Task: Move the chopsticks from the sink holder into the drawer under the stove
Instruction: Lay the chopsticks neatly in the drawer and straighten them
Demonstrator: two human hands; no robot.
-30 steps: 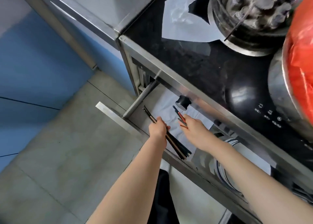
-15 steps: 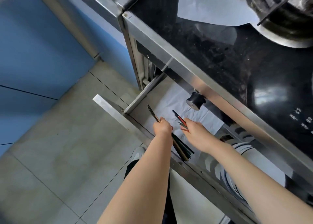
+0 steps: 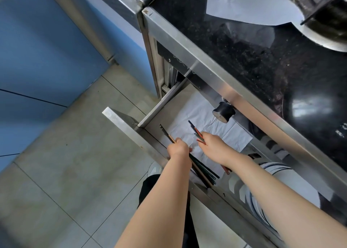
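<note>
The steel drawer [image 3: 120, 119] under the black stove top [image 3: 262, 56] stands pulled out, lined with white paper [image 3: 199, 112]. My left hand [image 3: 178, 149] is closed around a bundle of dark and brown chopsticks [image 3: 203, 170] that lies low along the drawer's front wall, tips poking out on both sides of the fist. My right hand [image 3: 214, 147] grips a second, smaller bunch of chopsticks [image 3: 196, 132] with red, green and dark ends, held just above the paper. The sink holder is out of view.
A black stove knob [image 3: 223, 111] sticks out just above the drawer. Stacked striped plates [image 3: 281, 174] fill the drawer's right part. A pot [image 3: 328, 22] and a white sheet [image 3: 244, 3] sit on the stove. Tiled floor [image 3: 65, 163] and blue cabinet fronts [image 3: 37, 41] lie left.
Both hands stay in the drawer with their bundles and have sunk slightly lower toward the paper. The camera has tilted down, so the pot moved toward the top edge.
</note>
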